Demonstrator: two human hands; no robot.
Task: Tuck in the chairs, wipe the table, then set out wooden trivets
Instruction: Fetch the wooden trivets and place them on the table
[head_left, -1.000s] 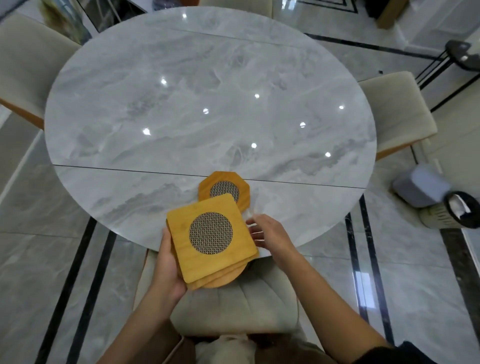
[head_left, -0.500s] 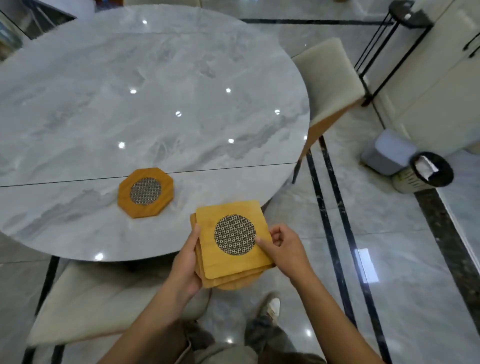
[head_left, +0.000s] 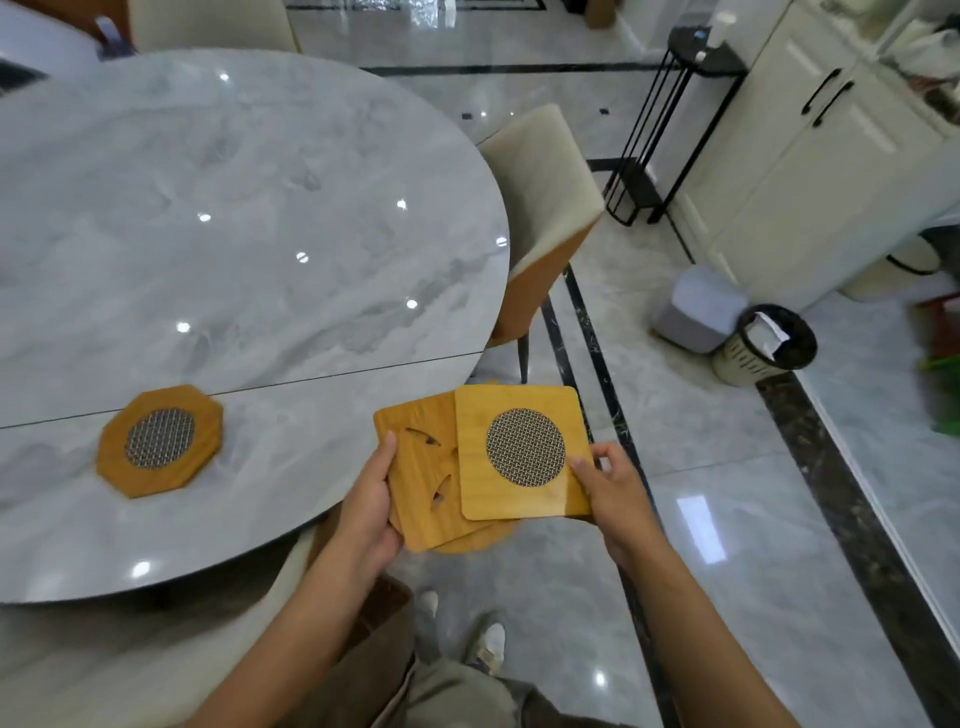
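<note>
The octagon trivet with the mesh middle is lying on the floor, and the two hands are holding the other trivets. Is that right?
Not quite. The octagonal trivet lies on the marble table, not on the floor; the head view shows it. The rest holds: the left hand grips the cut-out trivet and the right hand pinches the square mesh trivet.

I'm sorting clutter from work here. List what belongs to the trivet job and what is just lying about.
Job: octagonal trivet on the table; square mesh trivet in the right hand; cut-out trivet in the left hand; chair.
Lying about: grey bin, wastebasket, black rack, cabinet.
</note>
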